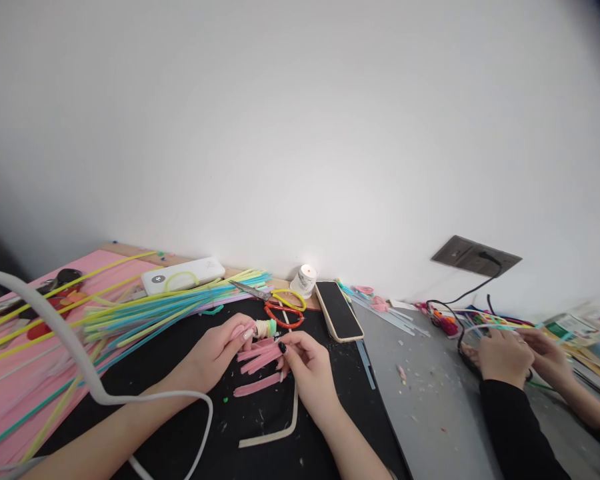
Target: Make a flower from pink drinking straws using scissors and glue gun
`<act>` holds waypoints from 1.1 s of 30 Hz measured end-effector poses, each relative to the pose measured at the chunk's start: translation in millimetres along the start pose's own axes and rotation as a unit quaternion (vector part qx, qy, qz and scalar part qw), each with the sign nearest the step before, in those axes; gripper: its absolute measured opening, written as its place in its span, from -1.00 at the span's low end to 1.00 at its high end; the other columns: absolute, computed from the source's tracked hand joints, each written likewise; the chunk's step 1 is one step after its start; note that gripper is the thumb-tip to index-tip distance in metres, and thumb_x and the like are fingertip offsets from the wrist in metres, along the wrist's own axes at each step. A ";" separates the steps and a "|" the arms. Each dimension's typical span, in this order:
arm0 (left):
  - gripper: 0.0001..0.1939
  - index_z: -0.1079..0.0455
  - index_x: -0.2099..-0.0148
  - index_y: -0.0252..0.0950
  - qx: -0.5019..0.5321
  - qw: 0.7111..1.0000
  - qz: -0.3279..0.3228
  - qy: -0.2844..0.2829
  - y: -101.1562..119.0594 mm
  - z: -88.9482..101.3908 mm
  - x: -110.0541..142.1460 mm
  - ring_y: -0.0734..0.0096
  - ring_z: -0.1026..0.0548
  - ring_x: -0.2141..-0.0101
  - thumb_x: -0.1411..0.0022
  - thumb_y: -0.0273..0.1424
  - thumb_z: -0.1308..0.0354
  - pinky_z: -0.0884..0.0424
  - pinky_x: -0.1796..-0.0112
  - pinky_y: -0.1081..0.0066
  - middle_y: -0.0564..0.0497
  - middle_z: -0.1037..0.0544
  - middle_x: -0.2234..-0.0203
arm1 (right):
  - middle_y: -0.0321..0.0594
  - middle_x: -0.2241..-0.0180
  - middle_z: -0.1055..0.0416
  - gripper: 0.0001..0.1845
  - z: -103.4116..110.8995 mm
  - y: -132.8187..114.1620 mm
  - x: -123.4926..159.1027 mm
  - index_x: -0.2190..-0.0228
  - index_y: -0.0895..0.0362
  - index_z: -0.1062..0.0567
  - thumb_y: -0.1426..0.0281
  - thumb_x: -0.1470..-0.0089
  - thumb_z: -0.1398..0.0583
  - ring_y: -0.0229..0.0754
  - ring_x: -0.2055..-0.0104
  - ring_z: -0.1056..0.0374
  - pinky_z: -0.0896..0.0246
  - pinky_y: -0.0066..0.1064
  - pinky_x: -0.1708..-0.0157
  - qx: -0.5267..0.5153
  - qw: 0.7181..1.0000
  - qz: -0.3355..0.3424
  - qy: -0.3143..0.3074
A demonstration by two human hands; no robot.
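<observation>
My left hand [224, 343] is closed around a small pink pipe-cleaner piece; a cream-and-green coil [265, 328] shows just beyond its fingertips. Thumb and fingers of my right hand [305, 365] pinch the ends of several short pink pipe cleaners [259, 356], which fan out to the left between both hands. One more pink strip [256, 385] lies lower, close to my right fingertips. Below, a bent cream pipe cleaner [270, 439] rests on the black mat [220, 433]. Scissors [284, 311] with red and yellow wrapped handles lie just behind the hands.
Long pipe cleaners [165, 313] and a white power bank [183, 275] are at the left. A white cable [75, 340] crosses the left foreground. Behind stand a phone [339, 311] and a white cup-like holder [304, 283]. At right, another person's hands [510, 357] work near a black cord.
</observation>
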State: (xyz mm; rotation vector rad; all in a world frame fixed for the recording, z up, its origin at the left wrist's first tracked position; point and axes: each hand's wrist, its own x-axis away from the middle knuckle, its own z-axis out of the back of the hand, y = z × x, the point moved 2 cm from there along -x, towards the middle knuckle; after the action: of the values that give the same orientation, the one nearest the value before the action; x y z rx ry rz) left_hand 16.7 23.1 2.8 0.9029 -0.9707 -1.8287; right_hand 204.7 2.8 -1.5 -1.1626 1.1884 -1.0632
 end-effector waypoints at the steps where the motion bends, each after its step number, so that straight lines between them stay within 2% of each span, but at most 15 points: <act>1: -0.74 -0.24 0.26 -0.24 0.001 1.000 -0.004 -0.002 1.0 -0.2 -0.1 0.40 -0.33 0.42 -0.38 -0.26 0.19 -0.24 0.31 0.43 0.11 -0.37 0.47 | -0.38 0.64 -0.35 -0.91 -0.7 0.1 0.0 0.40 0.12 -0.49 0.38 0.01 -0.19 -0.31 0.64 -0.26 -0.23 -0.49 0.59 -0.007 1.000 -0.001 -0.003; 4: -0.74 -0.31 0.21 -0.26 -0.004 0.999 -0.014 -0.034 2.9 -1.9 -0.1 0.38 -0.36 0.34 -0.36 -0.24 0.13 -0.26 0.27 0.43 0.06 -0.43 0.38 | -0.36 0.61 -0.40 -0.90 -1.5 -0.9 0.1 0.40 0.12 -0.51 0.42 0.03 -0.19 -0.29 0.59 -0.33 -0.31 -0.46 0.51 -0.013 1.000 -0.003 -0.002; 6: -0.75 -0.34 0.25 -0.28 -0.023 0.998 -0.014 -0.053 3.1 -3.2 -0.3 0.35 -0.38 0.34 -0.31 -0.24 0.06 -0.27 0.27 0.42 0.04 -0.44 0.39 | -0.36 0.60 -0.41 -0.90 -1.5 -2.2 0.1 0.40 0.11 -0.52 0.44 0.03 -0.19 -0.29 0.56 -0.36 -0.33 -0.46 0.47 -0.017 1.000 -0.003 -0.003; 12: -0.85 -0.36 0.30 -0.29 -0.045 0.997 0.012 -0.059 6.4 -4.4 -2.8 0.34 -0.41 0.35 -0.19 -0.35 -0.02 -0.30 0.27 0.40 0.04 -0.48 0.39 | -0.36 0.57 -0.43 -0.89 -0.7 -1.5 -0.8 0.37 0.11 -0.52 0.46 0.03 -0.22 -0.29 0.53 -0.37 -0.34 -0.46 0.43 -0.023 1.000 0.005 -0.008; 15: -0.90 -0.35 0.33 -0.28 -0.053 0.996 0.019 -0.075 8.2 -5.1 -2.1 0.36 -0.39 0.40 -0.13 -0.40 -0.03 -0.29 0.33 0.43 0.07 -0.47 0.44 | -0.35 0.55 -0.43 -0.89 -0.5 0.5 -1.3 0.36 0.11 -0.52 0.46 0.02 -0.22 -0.30 0.52 -0.36 -0.33 -0.46 0.42 -0.027 1.000 0.011 -0.012; 22: -0.83 -0.32 0.35 -0.28 -0.075 0.996 0.001 -0.057 6.8 -3.4 -1.1 0.36 -0.39 0.41 -0.22 -0.34 0.03 -0.29 0.33 0.43 0.06 -0.44 0.46 | -0.33 0.46 -0.44 -0.85 -0.7 1.5 -1.8 0.32 0.11 -0.50 0.45 0.03 -0.26 -0.34 0.49 -0.33 -0.28 -0.50 0.43 -0.038 0.999 0.013 -0.014; 29: -0.84 -0.38 0.23 -0.25 -0.040 0.997 0.004 -0.067 5.0 -5.5 -1.4 0.29 -0.47 0.26 -0.21 -0.41 0.02 -0.32 0.19 0.39 0.02 -0.53 0.32 | -0.30 0.46 -0.44 -0.83 -1.7 -0.9 -2.6 0.32 0.11 -0.47 0.39 0.04 -0.28 -0.30 0.48 -0.34 -0.31 -0.45 0.43 -0.038 0.999 0.016 -0.005; 33: -0.84 -0.39 0.22 -0.26 0.005 0.999 0.017 -0.048 5.9 -3.6 -2.6 0.26 -0.47 0.24 -0.22 -0.36 -0.01 -0.33 0.15 0.35 0.01 -0.54 0.30 | -0.30 0.46 -0.43 -0.84 0.0 -1.4 -2.9 0.34 0.11 -0.47 0.38 0.04 -0.28 -0.29 0.47 -0.35 -0.30 -0.46 0.43 -0.033 0.999 0.016 0.014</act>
State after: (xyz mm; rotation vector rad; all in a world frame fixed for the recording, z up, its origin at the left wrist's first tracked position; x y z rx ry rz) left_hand 22.8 22.6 6.9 0.8069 -1.0484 -1.8537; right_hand 204.4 5.5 0.3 -1.1795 1.2694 -1.0257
